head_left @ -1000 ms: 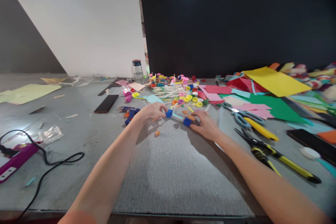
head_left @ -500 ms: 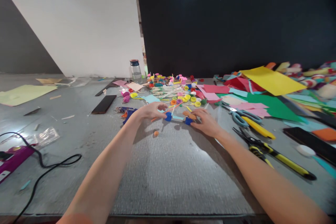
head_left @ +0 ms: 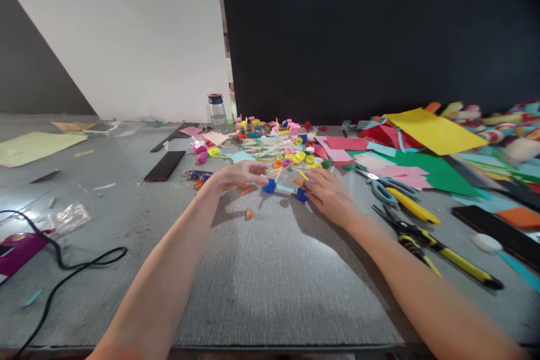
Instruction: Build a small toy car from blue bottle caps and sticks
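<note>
My left hand (head_left: 241, 174) is at the middle of the table, fingers curved and apart. Its thumb tip is beside a blue bottle cap (head_left: 269, 186); whether they touch I cannot tell. A thin orange stick (head_left: 248, 189) lies under and beside these fingers. My right hand (head_left: 331, 194) is spread, its fingers reaching over an orange piece (head_left: 298, 181) that they partly hide. Just below those fingertips sits a second blue cap (head_left: 301, 195). Between the two caps lies a light-blue strip (head_left: 286, 189). A small orange ball (head_left: 250, 214) rests nearer to me.
Behind the hands are bundled sticks (head_left: 268, 147) and several coloured caps (head_left: 300, 156). Scissors (head_left: 382, 188), pliers (head_left: 405, 230) and a yellow cutter (head_left: 415, 206) lie right, near coloured paper (head_left: 439, 130). A phone (head_left: 165, 166), glue gun (head_left: 198, 177) and black cable (head_left: 54, 298) are left.
My right hand's fingers have loosened from around the orange piece and stretched out over it. The left hand is nearly where it was. The whole view has shifted slightly.
</note>
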Demonstrator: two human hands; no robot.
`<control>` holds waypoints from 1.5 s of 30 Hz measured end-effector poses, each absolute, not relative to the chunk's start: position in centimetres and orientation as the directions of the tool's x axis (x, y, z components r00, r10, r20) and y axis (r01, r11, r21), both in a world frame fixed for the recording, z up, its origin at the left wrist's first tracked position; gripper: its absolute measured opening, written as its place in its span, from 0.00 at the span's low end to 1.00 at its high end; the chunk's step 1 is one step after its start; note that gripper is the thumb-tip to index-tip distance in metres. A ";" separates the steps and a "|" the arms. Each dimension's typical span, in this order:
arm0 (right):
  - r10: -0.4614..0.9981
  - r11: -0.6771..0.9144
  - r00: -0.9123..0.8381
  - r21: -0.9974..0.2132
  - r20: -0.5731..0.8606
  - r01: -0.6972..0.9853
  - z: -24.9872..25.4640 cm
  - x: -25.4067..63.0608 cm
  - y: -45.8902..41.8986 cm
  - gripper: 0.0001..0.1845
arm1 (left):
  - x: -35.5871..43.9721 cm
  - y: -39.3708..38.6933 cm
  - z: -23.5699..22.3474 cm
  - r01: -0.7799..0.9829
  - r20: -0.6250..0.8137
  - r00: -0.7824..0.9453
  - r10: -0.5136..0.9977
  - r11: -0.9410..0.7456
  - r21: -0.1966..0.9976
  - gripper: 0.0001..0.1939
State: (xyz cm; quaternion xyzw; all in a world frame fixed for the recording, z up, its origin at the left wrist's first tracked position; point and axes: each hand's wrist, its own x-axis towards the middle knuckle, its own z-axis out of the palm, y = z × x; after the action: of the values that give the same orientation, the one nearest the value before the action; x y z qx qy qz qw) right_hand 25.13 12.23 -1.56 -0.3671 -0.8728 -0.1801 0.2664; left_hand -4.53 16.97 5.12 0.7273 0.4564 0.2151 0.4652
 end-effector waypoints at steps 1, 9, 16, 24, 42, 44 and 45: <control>0.541 0.660 -0.596 0.140 0.594 0.738 -1.5 25.1 12.2 0.15 | -4.6 17.1 5.0 0.456 -0.110 0.488 0.866 -0.145 0.878 0.35; 0.561 0.661 -0.614 0.145 0.555 0.736 -1.3 24.7 12.0 0.16 | -4.8 17.7 4.4 0.405 -0.101 0.490 0.866 -0.124 0.906 0.34; 0.560 0.695 -0.469 -0.077 0.683 0.715 -1.8 25.5 12.1 0.17 | -4.8 17.6 4.5 0.407 -0.097 0.479 0.873 -0.122 0.905 0.32; 0.664 0.681 -0.377 -0.312 0.646 0.663 -2.2 25.3 12.3 0.13 | -4.4 18.1 4.1 0.333 0.097 0.382 0.919 -0.234 0.913 0.18; 0.987 0.066 -0.161 -0.918 0.003 0.390 -0.8 25.1 12.5 0.22 | 6.2 9.1 2.3 0.299 -0.311 0.406 0.859 0.197 0.934 0.12; 0.979 0.019 -0.194 -0.935 -0.054 0.355 -0.6 24.9 12.2 0.22 | 5.5 9.7 2.0 0.281 -0.371 0.370 0.852 0.278 0.919 0.12; 0.975 -0.003 -0.208 -0.940 -0.078 0.340 -0.5 24.7 12.1 0.22 | 5.1 9.9 2.0 0.271 -0.389 0.355 0.850 0.304 0.913 0.13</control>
State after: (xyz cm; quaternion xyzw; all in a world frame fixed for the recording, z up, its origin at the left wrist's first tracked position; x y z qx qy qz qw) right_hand 24.74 12.05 -0.52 -0.5307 -0.6197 0.4689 0.3384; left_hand 5.11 9.89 1.95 0.5417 0.5176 0.2335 0.6198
